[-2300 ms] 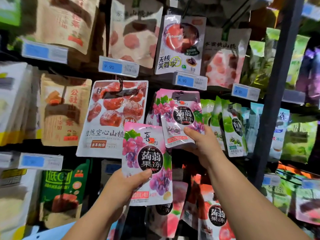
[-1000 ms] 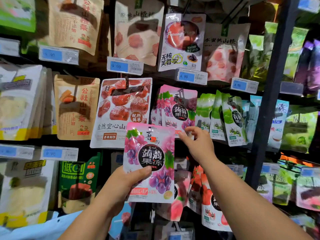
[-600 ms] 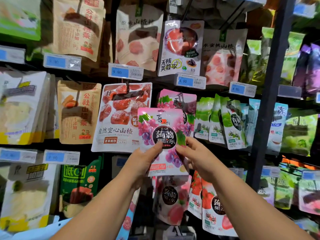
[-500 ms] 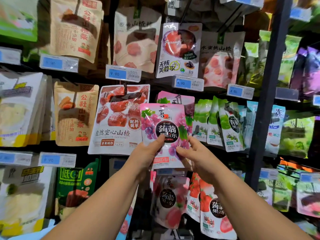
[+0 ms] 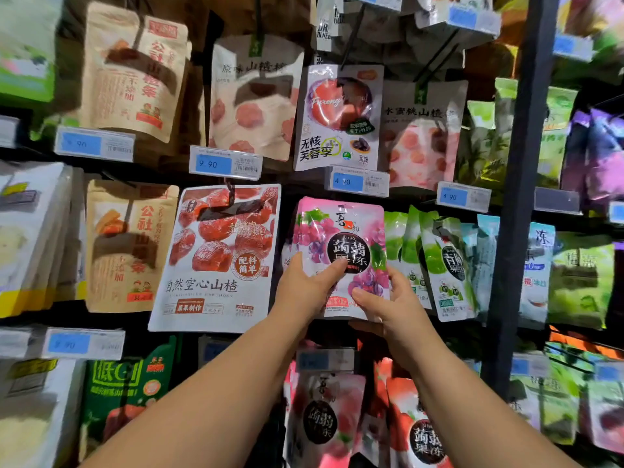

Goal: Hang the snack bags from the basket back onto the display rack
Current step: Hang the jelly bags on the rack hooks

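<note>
1. The pink grape konjac jelly bag (image 5: 337,258) is held upright against the display rack (image 5: 520,231), its top just under a 4.90 price tag (image 5: 356,181). Whether its hole is on a peg cannot be told.
2. The left hand (image 5: 304,288) pinches its lower left edge, thumb across the front. The right hand (image 5: 388,305) pinches the lower right corner likewise. Gripping low probably keeps the top free and level for threading.
3. A large hawthorn bag (image 5: 219,258) hangs just to its left, green jelly bags (image 5: 435,261) to its right and peach jelly bags (image 5: 324,417) below.
4. The basket is out of view.
</note>
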A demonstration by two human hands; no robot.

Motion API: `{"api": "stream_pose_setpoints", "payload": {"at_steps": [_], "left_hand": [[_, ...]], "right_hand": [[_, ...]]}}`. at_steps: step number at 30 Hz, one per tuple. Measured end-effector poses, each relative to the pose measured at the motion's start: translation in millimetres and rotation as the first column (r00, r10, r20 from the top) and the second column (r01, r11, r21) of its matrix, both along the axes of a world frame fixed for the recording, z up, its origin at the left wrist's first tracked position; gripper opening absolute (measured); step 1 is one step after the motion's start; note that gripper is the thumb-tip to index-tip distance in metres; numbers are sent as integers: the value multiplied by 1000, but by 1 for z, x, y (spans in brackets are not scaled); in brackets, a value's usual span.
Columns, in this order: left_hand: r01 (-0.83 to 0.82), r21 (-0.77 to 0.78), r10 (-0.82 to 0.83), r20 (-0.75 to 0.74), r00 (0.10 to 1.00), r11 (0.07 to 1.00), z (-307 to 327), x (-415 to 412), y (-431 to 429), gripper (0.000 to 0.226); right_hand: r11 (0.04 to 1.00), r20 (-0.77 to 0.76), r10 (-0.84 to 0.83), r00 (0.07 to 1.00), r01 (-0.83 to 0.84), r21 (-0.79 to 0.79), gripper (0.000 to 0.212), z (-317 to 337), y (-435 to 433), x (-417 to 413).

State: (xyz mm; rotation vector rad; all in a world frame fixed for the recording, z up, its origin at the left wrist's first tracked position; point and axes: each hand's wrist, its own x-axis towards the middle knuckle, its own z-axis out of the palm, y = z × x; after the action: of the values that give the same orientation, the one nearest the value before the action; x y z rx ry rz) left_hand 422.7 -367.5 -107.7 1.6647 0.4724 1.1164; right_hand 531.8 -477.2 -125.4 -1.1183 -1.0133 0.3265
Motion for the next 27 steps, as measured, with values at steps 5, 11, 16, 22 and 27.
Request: {"api": "stream_pose_setpoints", "payload": {"at_steps": [5,11,16,22,27], "left_hand": [[-93,109,88,48,995,990,9,6,2,85],[-148,280,125,97,987,949,11,17,14,88],[-171,356,207,-65,976,919,16,24,23,73],[-243,402,347,-211,914,883,15,36,20,63],[-209,337,281,-182,942,918,5,48,27,64]], "right_hand": [[999,7,-32,999,32,23,46,7,10,10],[997,-15,-41,999,42,61,53,10,20,17],[996,5,-42,999,41,84,78,8,29,22],[987,169,-161,972,162,8,64,5,45,26],[930,349,-294,890,350,-109,46,3,57,30]]}}
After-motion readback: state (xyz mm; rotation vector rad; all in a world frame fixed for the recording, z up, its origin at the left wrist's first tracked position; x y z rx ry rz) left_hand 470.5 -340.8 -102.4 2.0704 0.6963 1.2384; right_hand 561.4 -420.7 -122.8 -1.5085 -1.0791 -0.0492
